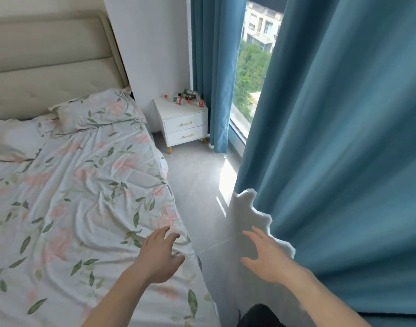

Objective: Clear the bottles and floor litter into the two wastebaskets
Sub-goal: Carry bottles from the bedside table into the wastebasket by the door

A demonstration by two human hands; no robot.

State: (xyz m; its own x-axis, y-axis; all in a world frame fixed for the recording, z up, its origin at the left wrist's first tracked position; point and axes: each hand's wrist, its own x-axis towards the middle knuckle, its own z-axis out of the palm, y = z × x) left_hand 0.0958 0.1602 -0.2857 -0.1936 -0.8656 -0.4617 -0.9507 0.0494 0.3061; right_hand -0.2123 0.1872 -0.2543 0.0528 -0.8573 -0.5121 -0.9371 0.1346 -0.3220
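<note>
The bed (79, 197) fills the left side, and the blue curtain (344, 149) hangs along the right, with a strip of grey floor (197, 185) between them. At the far end of this strip stands a white nightstand (182, 125), in the corner between the wall and the window.

The bottles (187, 99) lie on their sides on the back part of the nightstand top, close together, some touching. They look like clear plastic with red caps and red and green labels; how many there are I cannot tell exactly. No wastebasket and no litter on the floor is visible here.

The left hand (158, 258) hovers over the bed's right edge, fingers spread, holding nothing. The right hand (267, 258) is also wide and empty, just beside the curtain.

The risk, I think: lying bottles roll easily, so a careless reach may push one off the nightstand's edge.
</note>
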